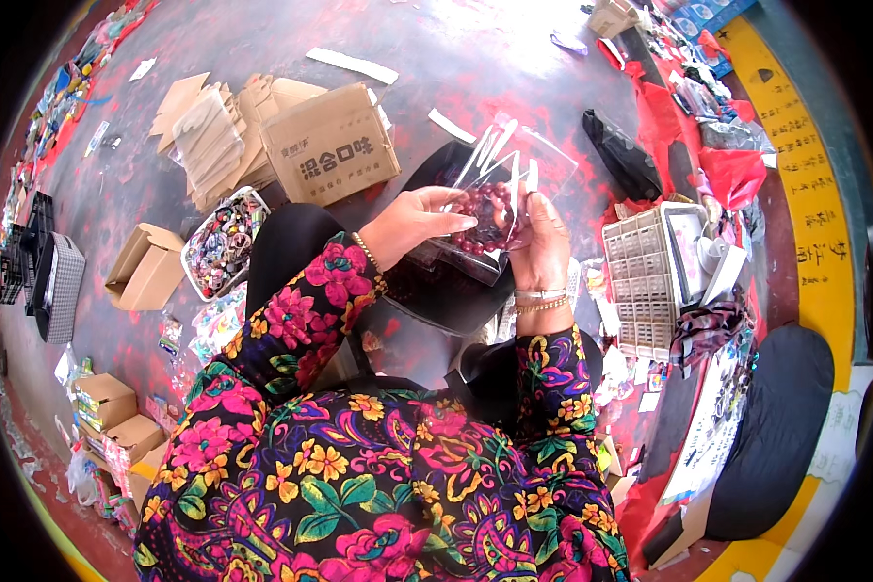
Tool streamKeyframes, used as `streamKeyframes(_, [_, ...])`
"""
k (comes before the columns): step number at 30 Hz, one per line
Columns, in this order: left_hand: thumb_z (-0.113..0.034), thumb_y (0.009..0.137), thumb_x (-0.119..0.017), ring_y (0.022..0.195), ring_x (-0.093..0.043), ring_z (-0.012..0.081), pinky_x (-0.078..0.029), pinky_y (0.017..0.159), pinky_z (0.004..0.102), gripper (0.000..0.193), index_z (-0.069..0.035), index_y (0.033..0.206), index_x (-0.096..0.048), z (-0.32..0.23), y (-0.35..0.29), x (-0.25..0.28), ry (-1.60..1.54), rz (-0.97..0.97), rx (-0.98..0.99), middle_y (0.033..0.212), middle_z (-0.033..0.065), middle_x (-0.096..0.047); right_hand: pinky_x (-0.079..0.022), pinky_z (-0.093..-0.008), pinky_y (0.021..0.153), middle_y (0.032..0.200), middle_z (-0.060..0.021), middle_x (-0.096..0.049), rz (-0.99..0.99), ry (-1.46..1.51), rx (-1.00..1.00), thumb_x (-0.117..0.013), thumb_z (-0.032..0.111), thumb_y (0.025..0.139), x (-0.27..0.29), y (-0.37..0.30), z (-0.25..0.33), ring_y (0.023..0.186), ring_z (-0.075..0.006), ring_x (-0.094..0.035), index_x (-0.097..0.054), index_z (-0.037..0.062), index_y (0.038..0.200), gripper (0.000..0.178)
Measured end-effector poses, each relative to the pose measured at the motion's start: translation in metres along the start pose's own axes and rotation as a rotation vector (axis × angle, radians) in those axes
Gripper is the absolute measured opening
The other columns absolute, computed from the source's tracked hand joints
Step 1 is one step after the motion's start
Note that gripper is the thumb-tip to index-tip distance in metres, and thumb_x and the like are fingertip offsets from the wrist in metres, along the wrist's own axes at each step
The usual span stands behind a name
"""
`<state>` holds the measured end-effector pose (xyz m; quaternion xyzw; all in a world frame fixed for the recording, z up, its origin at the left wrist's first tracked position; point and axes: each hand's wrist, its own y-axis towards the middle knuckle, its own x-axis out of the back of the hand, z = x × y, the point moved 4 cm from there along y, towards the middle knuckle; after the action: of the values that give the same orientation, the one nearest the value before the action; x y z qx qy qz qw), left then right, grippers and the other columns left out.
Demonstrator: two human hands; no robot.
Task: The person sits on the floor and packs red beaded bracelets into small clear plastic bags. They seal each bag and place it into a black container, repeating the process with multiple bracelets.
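Observation:
Dark red beads (487,215) on a string or bracelet lie in or against a clear plastic bag (551,167) held up before me. My left hand (412,228) pinches the beads and the bag's near side between thumb and fingers. On the other side, my right hand (540,242) grips the bag, its thumb pointing up along the plastic. White glare streaks cross the bag, so I cannot tell whether all the beads are inside it. Below both hands is a black round seat or stool top (446,301).
A cardboard box (332,145) stands beyond my left hand, by a pile of flattened cardboard (204,145). A white basket of small colourful items (225,242) and an open carton (145,267) are at left. To the right stands a beige plastic crate (640,281).

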<state>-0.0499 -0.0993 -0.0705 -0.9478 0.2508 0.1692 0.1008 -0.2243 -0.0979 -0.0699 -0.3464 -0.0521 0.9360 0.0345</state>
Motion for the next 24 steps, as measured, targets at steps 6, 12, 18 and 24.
streamKeyframes(6, [-0.009,0.084,-0.060,0.109,-0.052,0.0168,-0.040,0.095,0.0281,0.043,0.003,0.123,-0.046,-0.018,0.003,0.009,-0.091,-0.024,-0.222,0.116,0.0123,-0.057,-0.053,-0.0306,0.075,0.098,-0.0118,-0.064,0.213,-0.096,-0.121,-0.052,0.014,0.091,-0.011,-0.010,-0.007,0.084,-0.0182,-0.062,-0.059,-0.0032,0.104,0.023])
streamKeyframes(12, [-0.011,0.089,-0.054,0.099,-0.059,0.0176,-0.046,0.088,0.0293,0.029,0.004,0.114,-0.055,-0.016,0.004,0.013,-0.144,-0.004,-0.217,0.105,0.0134,-0.062,-0.052,-0.0334,0.078,0.100,-0.0106,-0.064,0.284,-0.132,-0.146,-0.054,0.014,0.090,-0.007,-0.009,-0.013,0.089,-0.0179,-0.061,-0.061,-0.0023,0.102,0.022])
streamKeyframes(18, [-0.016,0.091,-0.053,0.097,-0.061,0.0215,-0.048,0.085,0.0316,0.029,0.004,0.111,-0.056,-0.020,-0.003,0.010,-0.273,-0.034,-0.236,0.102,0.0130,-0.063,-0.052,-0.0344,0.077,0.095,-0.0097,-0.065,0.286,-0.069,-0.197,-0.054,0.014,0.090,-0.006,-0.008,-0.012,0.088,-0.0182,-0.062,-0.062,-0.0006,0.100,0.019])
streamKeyframes(24, [-0.015,0.091,-0.051,0.096,-0.060,0.0179,-0.047,0.082,0.0288,0.024,0.004,0.104,-0.059,-0.021,0.001,0.013,-0.006,-0.164,-0.313,0.098,0.0108,-0.064,-0.054,-0.0334,0.072,0.091,-0.0074,-0.064,0.168,-0.075,-0.191,-0.055,0.012,0.089,-0.001,-0.008,-0.013,0.083,-0.0165,-0.061,-0.061,-0.0003,0.097,0.016])
